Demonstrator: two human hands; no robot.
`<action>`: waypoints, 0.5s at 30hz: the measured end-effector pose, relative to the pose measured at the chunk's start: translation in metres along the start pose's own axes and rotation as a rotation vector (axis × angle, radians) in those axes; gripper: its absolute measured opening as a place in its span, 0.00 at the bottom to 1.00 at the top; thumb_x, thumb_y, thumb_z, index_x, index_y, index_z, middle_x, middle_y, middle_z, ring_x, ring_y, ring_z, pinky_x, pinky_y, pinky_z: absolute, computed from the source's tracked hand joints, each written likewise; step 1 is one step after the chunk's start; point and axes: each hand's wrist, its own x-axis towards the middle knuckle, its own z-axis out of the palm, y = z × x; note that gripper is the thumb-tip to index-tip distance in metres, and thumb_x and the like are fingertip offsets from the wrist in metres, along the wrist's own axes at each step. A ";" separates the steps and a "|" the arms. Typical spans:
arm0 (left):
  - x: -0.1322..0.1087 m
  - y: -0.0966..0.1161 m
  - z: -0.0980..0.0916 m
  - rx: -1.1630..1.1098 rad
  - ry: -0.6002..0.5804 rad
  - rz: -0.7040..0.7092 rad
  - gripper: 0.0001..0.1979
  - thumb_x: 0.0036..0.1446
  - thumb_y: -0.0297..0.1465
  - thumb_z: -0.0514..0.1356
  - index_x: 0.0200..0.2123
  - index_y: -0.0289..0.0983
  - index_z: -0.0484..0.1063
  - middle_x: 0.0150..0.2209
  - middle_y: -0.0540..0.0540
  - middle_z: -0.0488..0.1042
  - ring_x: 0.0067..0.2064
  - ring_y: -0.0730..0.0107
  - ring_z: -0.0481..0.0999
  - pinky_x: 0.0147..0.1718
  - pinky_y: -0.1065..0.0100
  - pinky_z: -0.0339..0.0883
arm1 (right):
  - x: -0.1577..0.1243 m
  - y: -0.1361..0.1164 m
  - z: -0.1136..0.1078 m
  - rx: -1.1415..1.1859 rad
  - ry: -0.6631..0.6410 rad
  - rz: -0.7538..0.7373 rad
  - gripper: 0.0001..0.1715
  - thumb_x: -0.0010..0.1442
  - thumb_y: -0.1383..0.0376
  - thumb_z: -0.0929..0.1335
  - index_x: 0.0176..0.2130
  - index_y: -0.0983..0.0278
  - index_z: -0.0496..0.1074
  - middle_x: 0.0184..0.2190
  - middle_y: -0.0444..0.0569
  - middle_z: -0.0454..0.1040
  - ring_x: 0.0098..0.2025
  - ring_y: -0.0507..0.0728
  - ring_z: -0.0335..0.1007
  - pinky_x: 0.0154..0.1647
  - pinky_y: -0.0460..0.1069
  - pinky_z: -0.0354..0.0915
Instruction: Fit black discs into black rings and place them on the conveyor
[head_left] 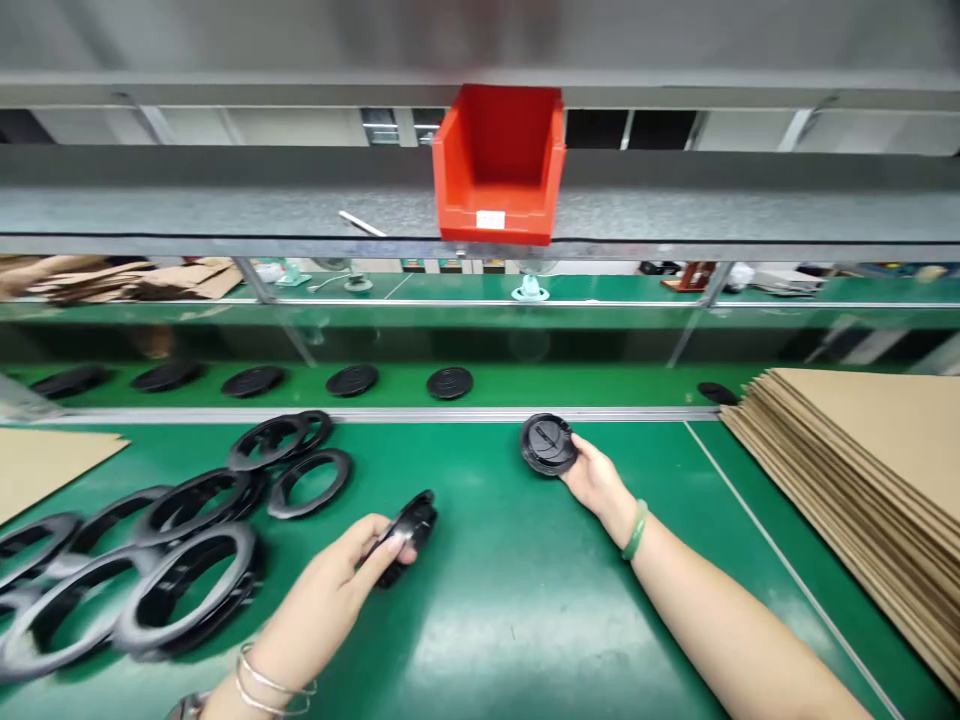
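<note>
While left hand (352, 565) pinches a tilted part (415, 522) over the table (510, 610) and right hand (596, 480) holds a disc (546, 444) by its edge near the rail (420, 414), steady edge grips should suit both

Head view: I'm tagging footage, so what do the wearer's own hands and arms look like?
No gloves or sleeves show. Behind the left hand are thin silvery bangles and possibly a watch, partly cut off; behind the right hand, one green bangle.
</note>
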 end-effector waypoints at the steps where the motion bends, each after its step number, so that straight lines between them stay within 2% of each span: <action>1: 0.008 0.017 0.012 -0.226 -0.134 -0.041 0.18 0.60 0.49 0.56 0.31 0.43 0.75 0.35 0.44 0.82 0.46 0.49 0.81 0.55 0.46 0.66 | 0.001 0.001 -0.001 -0.021 -0.019 -0.016 0.17 0.60 0.60 0.67 0.46 0.66 0.74 0.47 0.56 0.79 0.50 0.60 0.77 0.55 0.57 0.72; 3: 0.027 0.040 0.039 -0.681 -0.305 -0.199 0.18 0.59 0.49 0.59 0.29 0.41 0.75 0.28 0.47 0.80 0.40 0.51 0.83 0.48 0.50 0.72 | 0.001 0.003 -0.004 -0.073 -0.043 -0.057 0.18 0.61 0.59 0.67 0.47 0.66 0.73 0.47 0.57 0.79 0.50 0.61 0.77 0.54 0.59 0.72; 4: 0.037 0.045 0.054 -0.869 -0.372 -0.286 0.16 0.57 0.47 0.62 0.31 0.40 0.76 0.27 0.47 0.80 0.38 0.53 0.83 0.46 0.52 0.74 | 0.001 0.004 -0.005 -0.100 -0.043 -0.084 0.18 0.61 0.59 0.67 0.48 0.66 0.72 0.47 0.58 0.79 0.50 0.62 0.77 0.53 0.59 0.72; 6: 0.056 0.044 0.082 -1.117 -0.503 -0.403 0.14 0.53 0.41 0.68 0.38 0.38 0.78 0.31 0.46 0.82 0.40 0.54 0.84 0.46 0.53 0.75 | 0.001 0.007 -0.007 -0.166 -0.035 -0.142 0.19 0.61 0.57 0.68 0.48 0.65 0.71 0.48 0.57 0.79 0.50 0.62 0.77 0.53 0.60 0.72; 7: 0.063 0.040 0.093 -1.182 -0.558 -0.412 0.16 0.51 0.38 0.70 0.42 0.37 0.78 0.36 0.44 0.83 0.42 0.55 0.84 0.48 0.53 0.74 | 0.002 0.007 -0.008 -0.209 -0.033 -0.172 0.19 0.61 0.56 0.68 0.48 0.65 0.71 0.47 0.57 0.79 0.50 0.62 0.77 0.53 0.61 0.72; 9: 0.073 0.028 0.110 -1.227 -0.605 -0.369 0.23 0.49 0.32 0.72 0.50 0.39 0.76 0.44 0.43 0.83 0.47 0.57 0.82 0.54 0.55 0.71 | 0.009 0.006 -0.007 -0.318 -0.026 -0.236 0.21 0.62 0.55 0.68 0.49 0.65 0.70 0.47 0.57 0.78 0.50 0.62 0.77 0.53 0.61 0.72; 11: 0.076 0.018 0.117 -1.180 -0.599 -0.309 0.27 0.48 0.29 0.72 0.53 0.42 0.75 0.49 0.43 0.81 0.49 0.59 0.81 0.56 0.57 0.69 | 0.025 0.000 -0.003 -0.458 -0.013 -0.308 0.23 0.64 0.54 0.65 0.53 0.65 0.67 0.50 0.58 0.77 0.51 0.62 0.76 0.54 0.61 0.71; 13: 0.076 0.014 0.117 -1.076 -0.608 -0.272 0.24 0.49 0.32 0.72 0.51 0.40 0.76 0.49 0.41 0.81 0.49 0.58 0.81 0.55 0.57 0.69 | 0.047 -0.010 0.006 -0.629 0.014 -0.396 0.25 0.66 0.55 0.62 0.58 0.65 0.64 0.56 0.58 0.73 0.57 0.61 0.71 0.59 0.61 0.67; 15: 0.074 0.014 0.115 -0.990 -0.622 -0.248 0.21 0.50 0.38 0.71 0.47 0.36 0.79 0.46 0.39 0.82 0.48 0.56 0.81 0.55 0.57 0.70 | 0.072 -0.020 0.018 -0.832 0.037 -0.482 0.26 0.66 0.58 0.63 0.61 0.62 0.63 0.60 0.55 0.69 0.63 0.60 0.64 0.66 0.61 0.58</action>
